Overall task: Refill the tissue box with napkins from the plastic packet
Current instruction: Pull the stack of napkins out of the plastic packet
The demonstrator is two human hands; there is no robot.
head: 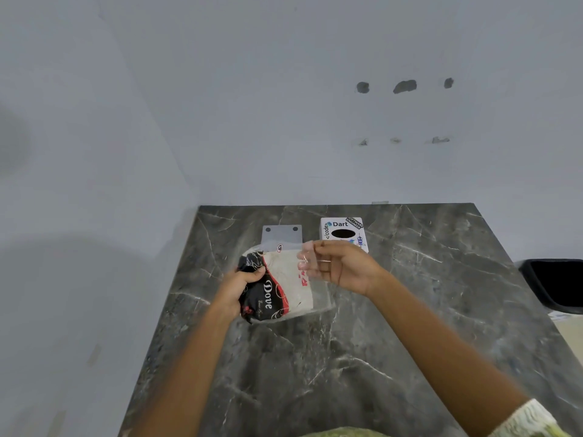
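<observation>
A plastic packet (280, 285) printed black, red and white with the word "Dove" holds white napkins and hangs just above the dark marble counter (347, 357). My left hand (239, 288) grips its black left end. My right hand (340, 266) pinches the clear open flap at the packet's right end. The white tissue box (344, 233), with stickers and a dark oval slot on top, stands on the counter just behind my right hand.
A flat grey plate (281, 234) with two holes lies left of the tissue box. A black bin (555, 285) stands off the counter's right edge. White walls close the left side and the back.
</observation>
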